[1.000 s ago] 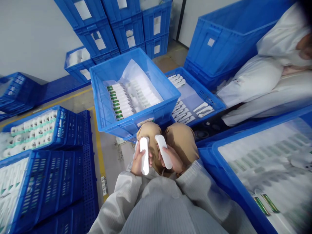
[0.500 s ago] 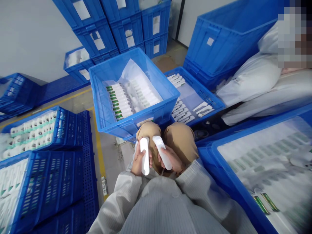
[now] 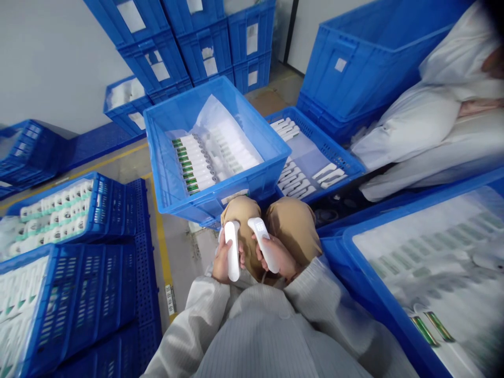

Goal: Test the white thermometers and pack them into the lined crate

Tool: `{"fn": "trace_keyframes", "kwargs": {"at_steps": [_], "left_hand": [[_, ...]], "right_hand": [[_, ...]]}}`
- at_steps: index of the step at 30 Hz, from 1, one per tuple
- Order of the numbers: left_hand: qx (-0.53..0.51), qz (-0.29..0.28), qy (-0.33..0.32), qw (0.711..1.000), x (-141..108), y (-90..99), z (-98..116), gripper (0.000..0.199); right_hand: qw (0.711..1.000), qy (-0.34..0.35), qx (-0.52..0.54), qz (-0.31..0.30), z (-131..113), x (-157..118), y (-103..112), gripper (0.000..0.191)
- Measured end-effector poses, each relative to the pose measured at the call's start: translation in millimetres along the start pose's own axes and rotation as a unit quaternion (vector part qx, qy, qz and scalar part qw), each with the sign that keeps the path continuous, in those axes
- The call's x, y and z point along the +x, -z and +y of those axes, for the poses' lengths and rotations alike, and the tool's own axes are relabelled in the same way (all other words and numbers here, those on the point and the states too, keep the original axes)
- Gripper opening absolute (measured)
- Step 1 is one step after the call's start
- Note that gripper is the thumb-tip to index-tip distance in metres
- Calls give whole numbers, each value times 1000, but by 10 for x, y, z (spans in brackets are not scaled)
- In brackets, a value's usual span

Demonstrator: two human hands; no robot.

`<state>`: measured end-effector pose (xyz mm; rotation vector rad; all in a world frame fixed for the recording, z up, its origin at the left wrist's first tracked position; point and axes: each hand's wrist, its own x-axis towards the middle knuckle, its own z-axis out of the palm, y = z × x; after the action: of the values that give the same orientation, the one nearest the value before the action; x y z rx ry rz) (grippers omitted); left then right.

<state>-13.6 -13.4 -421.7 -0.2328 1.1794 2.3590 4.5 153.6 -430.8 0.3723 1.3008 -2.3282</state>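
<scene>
My left hand (image 3: pixel 221 263) is closed around a white infrared thermometer (image 3: pixel 233 257), its rounded head pointing away from me. In my right hand (image 3: pixel 282 255) is a second white infrared thermometer (image 3: pixel 269 255), tilted with its head toward the upper left and lit digits showing on its display. Both are held side by side, apart, just above my knees. Beyond them stands a blue bin (image 3: pixel 189 206) holding rows of white thermometers (image 3: pixel 200 163) with green and gold batteries showing at their ends.
A shallow blue crate (image 3: pixel 346 163) with white casings lies beyond my right knee. Another blue bin (image 3: pixel 354 262) of parts stands at my right. Stacked crates (image 3: pixel 94 294) flank my left. A co-worker (image 3: pixel 429 115) in white sits at upper right, near a large bin (image 3: pixel 334 79).
Digits now show on the right thermometer's display, which looked blank before. The left thermometer has turned slightly in my hand. The co-worker at the right has shifted.
</scene>
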Motion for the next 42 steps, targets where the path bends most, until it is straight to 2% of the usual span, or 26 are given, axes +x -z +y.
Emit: {"fn": "trace_keyframes", "kwargs": {"at_steps": [7, 13, 16, 28, 37, 42], "left_hand": [[-4, 10, 8, 1000, 1, 3, 11, 89], [83, 16, 33, 996, -41, -116, 46, 83], [100, 22, 29, 994, -35, -137, 34, 83], [170, 32, 7, 985, -39, -183, 23, 77], [151, 19, 7, 988, -30, -161, -13, 79], [139, 18, 4, 990, -22, -148, -18, 80]], "right_hand": [[1000, 10, 4, -7, -13, -26, -16, 45], [993, 34, -106, 48, 38, -7, -74, 40], [988, 45, -134, 56, 74, 12, -73, 41], [990, 33, -118, 68, 69, 24, -90, 43], [992, 31, -110, 60, 91, 35, -59, 41], [992, 18, -96, 74, 84, 32, -52, 48]]}}
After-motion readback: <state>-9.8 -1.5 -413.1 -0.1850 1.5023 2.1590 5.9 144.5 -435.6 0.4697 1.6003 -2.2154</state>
